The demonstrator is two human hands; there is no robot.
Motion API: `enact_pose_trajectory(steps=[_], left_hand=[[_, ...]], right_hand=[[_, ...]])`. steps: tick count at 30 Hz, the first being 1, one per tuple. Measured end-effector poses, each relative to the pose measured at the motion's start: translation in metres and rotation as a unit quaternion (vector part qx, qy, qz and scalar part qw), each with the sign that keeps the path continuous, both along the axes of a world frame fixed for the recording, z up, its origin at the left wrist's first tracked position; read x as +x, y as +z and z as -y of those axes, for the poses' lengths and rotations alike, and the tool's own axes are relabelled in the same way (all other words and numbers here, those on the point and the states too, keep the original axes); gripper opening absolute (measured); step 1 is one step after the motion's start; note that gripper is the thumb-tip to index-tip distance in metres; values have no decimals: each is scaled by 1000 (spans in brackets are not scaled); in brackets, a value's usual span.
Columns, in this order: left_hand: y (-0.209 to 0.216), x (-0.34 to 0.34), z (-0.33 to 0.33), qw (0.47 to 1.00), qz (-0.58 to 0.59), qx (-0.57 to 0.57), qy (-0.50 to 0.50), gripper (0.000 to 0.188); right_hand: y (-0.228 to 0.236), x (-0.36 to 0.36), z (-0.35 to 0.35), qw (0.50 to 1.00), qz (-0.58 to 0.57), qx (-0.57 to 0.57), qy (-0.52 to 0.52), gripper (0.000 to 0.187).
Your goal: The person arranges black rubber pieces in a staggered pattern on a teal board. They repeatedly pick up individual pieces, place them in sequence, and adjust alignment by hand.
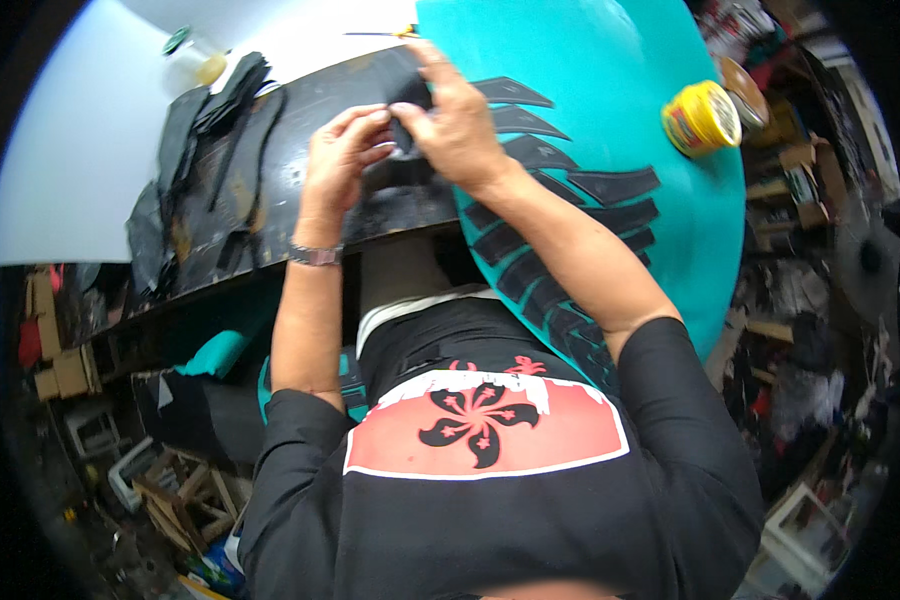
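Observation:
A small dark piece of flexible sheet material (pixel 407 92) is between my two hands, above the black worktop. My right hand (pixel 460 125) grips it from the right, thumb in front and fingers reaching along its far side. My left hand (pixel 340 160), with a watch on the wrist, pinches at its lower left edge. The exact fingertip contact is blurred. Several black curved cut pieces (pixel 615 186) lie fanned out on the teal sheet (pixel 580 80) beside my right forearm.
Black strips and scraps (pixel 180 140) lie at the left of the dark worktop (pixel 300 110). A jar (pixel 210 68) and a thin tool with a yellow handle (pixel 395 34) are at the back. A yellow tub (pixel 703 118) stands at the right. A wooden stool (pixel 185 495) is lower left.

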State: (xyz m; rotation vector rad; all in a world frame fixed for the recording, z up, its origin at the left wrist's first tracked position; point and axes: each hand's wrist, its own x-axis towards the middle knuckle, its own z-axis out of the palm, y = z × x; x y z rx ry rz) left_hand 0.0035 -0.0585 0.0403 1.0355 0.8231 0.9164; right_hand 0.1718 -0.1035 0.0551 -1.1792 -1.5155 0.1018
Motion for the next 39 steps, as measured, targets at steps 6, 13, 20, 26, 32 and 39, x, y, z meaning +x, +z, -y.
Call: enact_pose_trajectory(steps=[6,13,20,26,32,39], left_hand=[[-6,6,-2,993,-71,89,25,17],[5,4,-6,997,-11,69,-25,23],[-11,8,-8,999,13,-40,-4,28],[-14,3,-7,998,-48,-5,26,29],[-17,-3,-10,997,-82,-4,3,29],[-15,-2,3,992,-42,91,71,34]], right_hand=[[1,4,4,983,166,-59,-54,51],[-2,7,6,996,0,-76,37,43],[-15,9,0,991,-33,-108,65,35],[-22,10,4,974,-93,-174,111,40],[-23,3,1,971,-91,-194,108,51],[-25,-4,-1,972,-105,-206,38,56]])
